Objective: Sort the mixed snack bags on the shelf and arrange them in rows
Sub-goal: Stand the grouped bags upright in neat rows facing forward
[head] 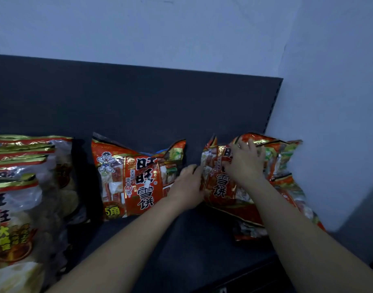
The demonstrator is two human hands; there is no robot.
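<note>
- The dark shelf (181, 240) held three groups of snack bags in front of the dark back panel (139, 102).
- At the left was a stack of bags (23, 187) with gold and red top seams, leaning one behind another.
- The middle bag (134, 178), red with large printed characters, stood alone, apart from both other groups.
- The right pile (287, 157) of red bags lay against the white wall (329, 102). Its front bag (221, 187) was tilted towards the camera.
- The left hand (187, 182) gripped the front bag's left edge, fingers curled round it, in the gap beside the middle bag.
- The right hand (244, 163) lay flat on the front bag's face, fingers spread and straight, reaching its top seam and holding nothing.
- One more bag (249, 231) lay low at the foot of the right pile.
</note>
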